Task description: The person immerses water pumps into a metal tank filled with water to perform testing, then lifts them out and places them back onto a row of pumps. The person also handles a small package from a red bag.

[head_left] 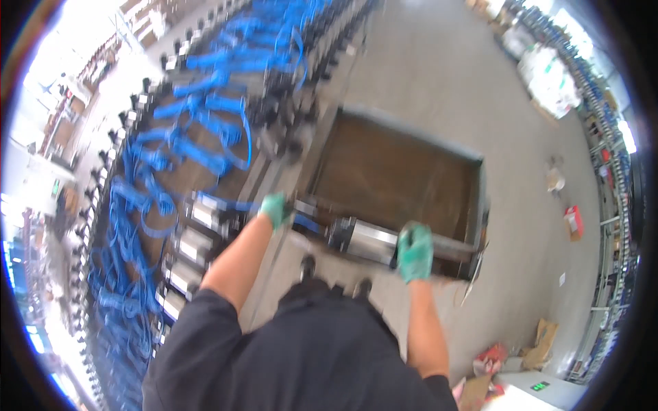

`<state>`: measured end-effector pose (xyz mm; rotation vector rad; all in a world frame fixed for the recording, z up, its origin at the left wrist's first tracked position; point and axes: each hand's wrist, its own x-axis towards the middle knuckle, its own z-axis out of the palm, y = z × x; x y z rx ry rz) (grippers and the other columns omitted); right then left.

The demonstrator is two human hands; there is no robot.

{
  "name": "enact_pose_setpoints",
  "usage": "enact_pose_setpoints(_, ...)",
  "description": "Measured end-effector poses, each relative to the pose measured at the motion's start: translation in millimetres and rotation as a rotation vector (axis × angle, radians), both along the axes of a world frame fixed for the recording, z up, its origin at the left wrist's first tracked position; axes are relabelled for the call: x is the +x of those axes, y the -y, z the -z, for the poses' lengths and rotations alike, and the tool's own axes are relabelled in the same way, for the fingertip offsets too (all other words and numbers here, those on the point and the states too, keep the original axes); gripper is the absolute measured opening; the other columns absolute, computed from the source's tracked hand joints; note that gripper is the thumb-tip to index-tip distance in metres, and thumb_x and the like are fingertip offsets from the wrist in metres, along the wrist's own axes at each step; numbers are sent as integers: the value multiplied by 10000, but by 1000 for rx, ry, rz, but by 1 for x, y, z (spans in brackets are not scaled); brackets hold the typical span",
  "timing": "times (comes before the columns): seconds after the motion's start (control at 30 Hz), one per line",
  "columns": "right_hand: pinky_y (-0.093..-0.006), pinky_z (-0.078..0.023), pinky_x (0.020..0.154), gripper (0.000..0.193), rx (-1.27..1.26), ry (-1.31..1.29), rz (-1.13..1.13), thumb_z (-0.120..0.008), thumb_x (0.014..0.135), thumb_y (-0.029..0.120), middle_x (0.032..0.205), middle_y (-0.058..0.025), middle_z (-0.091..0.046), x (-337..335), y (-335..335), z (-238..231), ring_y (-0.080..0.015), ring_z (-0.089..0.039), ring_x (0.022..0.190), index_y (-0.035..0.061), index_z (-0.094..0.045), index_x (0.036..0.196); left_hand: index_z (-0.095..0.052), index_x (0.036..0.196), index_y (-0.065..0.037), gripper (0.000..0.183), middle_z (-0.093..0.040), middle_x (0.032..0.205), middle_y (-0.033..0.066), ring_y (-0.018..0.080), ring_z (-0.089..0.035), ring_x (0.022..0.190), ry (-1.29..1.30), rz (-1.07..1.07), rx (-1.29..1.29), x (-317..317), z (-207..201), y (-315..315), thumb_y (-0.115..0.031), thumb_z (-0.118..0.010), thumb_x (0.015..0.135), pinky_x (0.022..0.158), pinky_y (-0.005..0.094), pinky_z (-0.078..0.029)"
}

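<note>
A silver motor (372,240) with black ends lies along the near edge of an open metal bin (404,130). My right hand (416,253), in a green glove, is closed around the motor's right end. My left hand (274,209), also gloved in green, is off the motor's other end, by a dark metal piece (305,205). Its fingers look closed, but blur hides what they hold. A blue cable (306,222) shows between that hand and the motor, and more blue cable (236,205) runs off to its left.
To the left, a long rack (199,175) carries rows of silver and black motors with coiled blue cables. White wrapped goods (548,79) stand at the far right. A red box (574,222) and torn cardboard (541,342) lie on the floor at right, beside long shelving (600,274).
</note>
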<state>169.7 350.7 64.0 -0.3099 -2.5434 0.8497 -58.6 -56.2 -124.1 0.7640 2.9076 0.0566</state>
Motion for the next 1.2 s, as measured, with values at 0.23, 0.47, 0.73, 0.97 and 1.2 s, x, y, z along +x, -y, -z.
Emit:
enact_pose_setpoints(0.23, -490, -512, 824, 95, 202, 139, 194, -674, 846, 145, 950, -164, -667, 15, 9, 17, -395, -617, 897, 77, -704, 906, -597, 1049, -148, 131, -624, 777, -6, 153, -612, 625, 1079, -881, 1140, 32, -96, -71, -241, -665, 986, 525, 341, -516)
enact_pose_setpoints(0.47, -487, -514, 837, 103, 215, 141, 200, -672, 849, 156, 931, -157, -667, 9, 9, 18, -384, -618, 922, 76, -712, 899, -568, 1089, -67, 154, -620, 741, 51, 154, -594, 551, 769, -619, 1042, 61, -113, -77, -184, -628, 1008, 496, 307, -504)
enact_pose_setpoints(0.73, -489, -521, 922, 232, 121, 492, 147, -635, 885, 281, 1069, -169, -698, -1, 3, -11, -391, -633, 1031, 78, -716, 962, -580, 1144, -65, 151, -620, 803, 49, 137, -574, 622, 817, -485, 1321, 97, -131, -43, -174, -546, 1044, 536, 290, -470)
enact_pose_setpoints(0.97, -484, -533, 896, 219, 300, 530, 130, -627, 890, 295, 1061, -147, -713, -24, 2, -20, -376, -642, 993, 104, -724, 937, -628, 1228, -43, 290, -603, 803, 13, 109, -562, 628, 899, -496, 1298, 89, -124, -37, -260, -557, 1049, 536, 265, -443)
enact_pose_setpoints(1.2, -474, -538, 878, 216, 302, 530, 141, -623, 906, 276, 1037, -137, -719, -24, 0, -11, -374, -639, 984, 90, -725, 952, -576, 1302, -39, 363, -612, 824, 18, 117, -580, 638, 1016, -477, 1252, 89, -122, -53, -309, -561, 1059, 538, 263, -447)
